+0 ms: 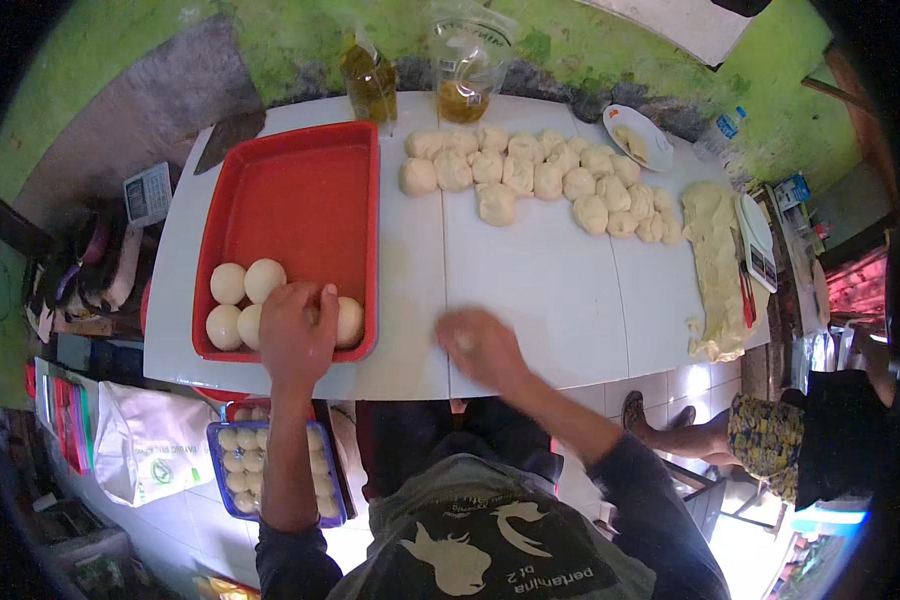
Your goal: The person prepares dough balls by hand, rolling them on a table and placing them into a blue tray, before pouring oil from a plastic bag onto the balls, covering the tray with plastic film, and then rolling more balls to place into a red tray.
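Note:
My left hand (300,330) reaches over the near side of a red plastic tray (300,195), its fingers curled down among smooth round dough balls (227,283). It covers part of the near row, and whether it grips a ball is hidden. On the white tabletop to the right of the tray, my right hand (484,349) is curled and blurred by motion. A pale patch shows at its fingers, too blurred to name. Beyond it lie rows of rougher dough pieces (525,157), with one piece (496,204) set nearer to me.
Along the wall stand an oil bottle (370,79) and a pouch of oil (465,97), near a plate (649,139). A dough sheet (712,262) and a kitchen scale (757,244) lie at right. Below sits a blue tray (232,472) of dough balls. Another person (765,435) is at right.

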Demonstrator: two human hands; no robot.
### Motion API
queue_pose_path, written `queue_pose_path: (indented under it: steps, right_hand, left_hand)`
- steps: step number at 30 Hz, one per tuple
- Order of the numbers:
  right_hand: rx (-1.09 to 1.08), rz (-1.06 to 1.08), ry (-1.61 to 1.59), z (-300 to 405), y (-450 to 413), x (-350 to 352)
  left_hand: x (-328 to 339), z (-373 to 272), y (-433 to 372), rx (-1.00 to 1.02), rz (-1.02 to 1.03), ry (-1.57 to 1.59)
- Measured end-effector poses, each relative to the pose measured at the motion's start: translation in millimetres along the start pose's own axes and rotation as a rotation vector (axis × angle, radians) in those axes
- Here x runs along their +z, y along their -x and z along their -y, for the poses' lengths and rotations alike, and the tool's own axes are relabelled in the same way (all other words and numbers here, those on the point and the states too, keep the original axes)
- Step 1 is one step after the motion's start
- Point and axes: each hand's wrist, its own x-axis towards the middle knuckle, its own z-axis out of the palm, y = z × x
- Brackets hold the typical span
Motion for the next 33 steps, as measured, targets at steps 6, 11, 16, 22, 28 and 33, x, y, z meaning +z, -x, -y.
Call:
queue_pose_path:
  steps: [6, 11, 16, 22, 28, 33]
  right_hand:
    - [0.045, -0.101, 0.398, -85, 60, -99]
    - [0.132, -0.461, -0.025, -72, -61, -56]
    - [-0.168, -0.044, 0.095, -4, 27, -21]
    - [-0.078, -0.37, 0.423, -97, 30, -107]
    - [0.109, -0.171, 0.048, -28, -27, -44]
    - [-0.087, 0.071, 0.181, -67, 59, -75]
  left_hand:
    - [-2, -2, 5, -0.036, 0.029, -0.071]
    - [11, -7, -3, 0.023, 0.03, 0.012]
    - [-2, 3, 5, -0.036, 0.038, -0.05]
    - [0, -1, 5, -0.016, 0.015, -0.066]
    - [5, 1, 6, -0.027, 0.022, -0.04]
    - [-5, 1, 7, -0.05, 0.022, -0.1]
